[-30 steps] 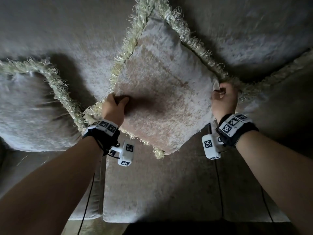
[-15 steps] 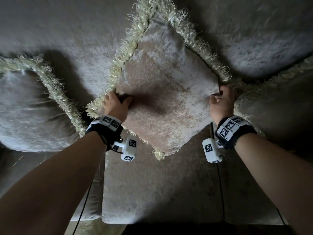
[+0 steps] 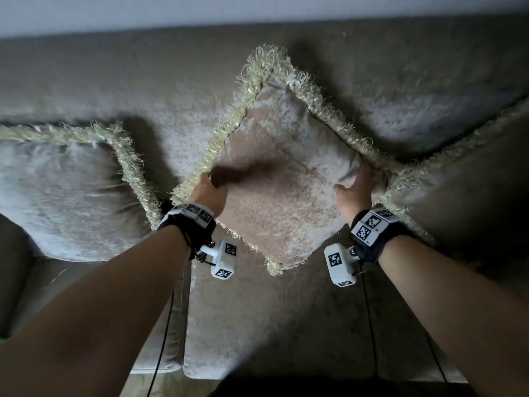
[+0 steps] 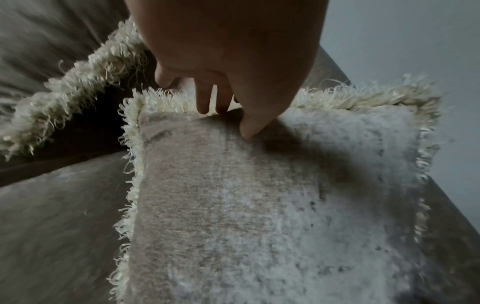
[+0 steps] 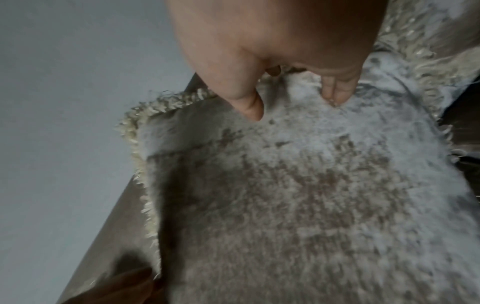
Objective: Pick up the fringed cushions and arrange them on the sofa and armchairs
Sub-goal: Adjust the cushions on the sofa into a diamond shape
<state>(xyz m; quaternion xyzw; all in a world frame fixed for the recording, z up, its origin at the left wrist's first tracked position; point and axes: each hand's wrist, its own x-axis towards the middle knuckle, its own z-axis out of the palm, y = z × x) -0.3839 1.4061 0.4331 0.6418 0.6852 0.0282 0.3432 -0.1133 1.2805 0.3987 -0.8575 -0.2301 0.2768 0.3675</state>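
**Three fringed cushions along the sofa back, the middle one in both hands**

I count three fringed cushions on the sofa [image 3: 272,319]. The middle cushion [image 3: 286,179] stands on one corner like a diamond, leaning on the backrest, its lowest corner at 6 o'clock on the seat. The left hand [image 3: 210,191] grips its corner at 9 o'clock, thumb on the front face and fingers curled behind the fringe. The right hand [image 3: 355,193] clutches the opposite corner at 3 o'clock, thumb and fingertips dug into the velvet, bunching it.

The left cushion [image 3: 63,193] sits out at 9 o'clock against the backrest, just beside the held one. The right cushion [image 3: 463,179] lies at 3 o'clock, its fringe touching the corner the right hand holds.

Two seat seams are visible.
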